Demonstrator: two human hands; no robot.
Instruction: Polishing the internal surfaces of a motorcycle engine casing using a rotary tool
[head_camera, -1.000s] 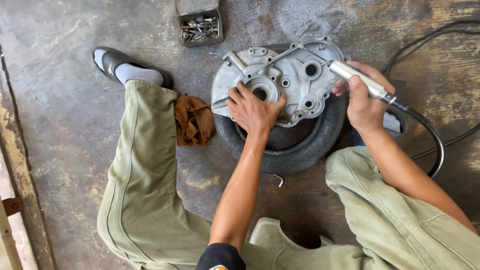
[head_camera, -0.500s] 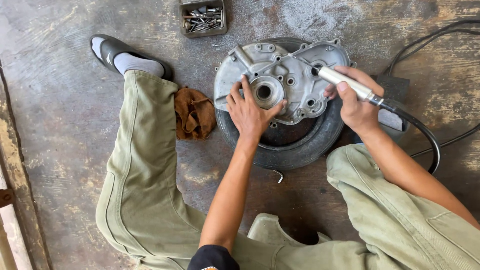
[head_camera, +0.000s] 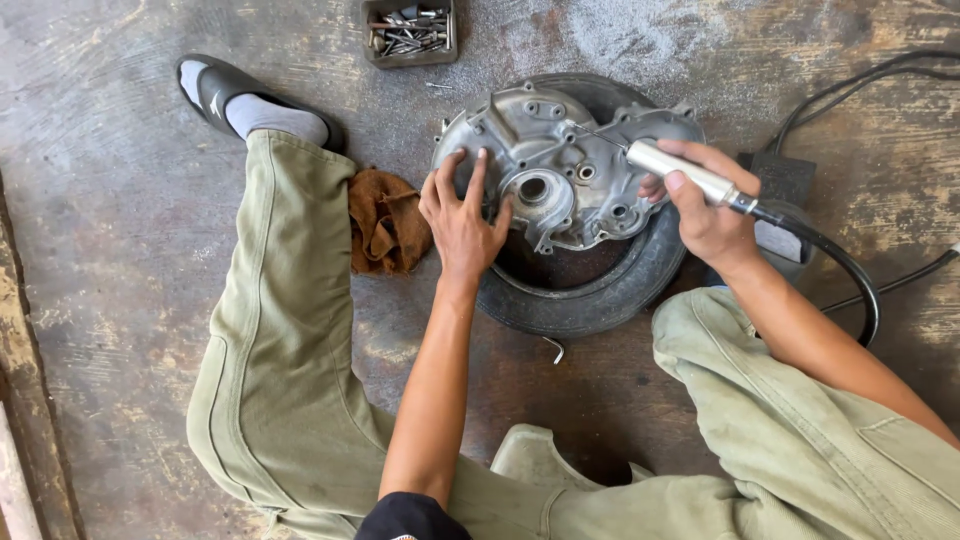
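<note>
our left hand (head_camera: 462, 222) lies spread on the engine cover (head_camera: 560, 165); right hand (head_camera: 706, 205) fingers pinch the rotary tool (head_camera: 680, 172), which could skid if the cover rocks on the tyre (head_camera: 590, 290).

A small metal tray of bolts and screws (head_camera: 408, 30) sits on the worn concrete floor (head_camera: 110, 250) near the top edge of the view. A crumpled brown rag (head_camera: 385, 222) lies on the floor just beside the olive-green trouser leg (head_camera: 275, 330). At the end of that leg, a grey sock (head_camera: 270, 115) sits in a black slip-on sandal (head_camera: 215, 85). A small bent metal hook (head_camera: 555, 349) lies on the floor near the lower middle. A black box (head_camera: 783, 180) rests at the right, with black cables (head_camera: 860, 85) running off towards the upper right corner.
</note>
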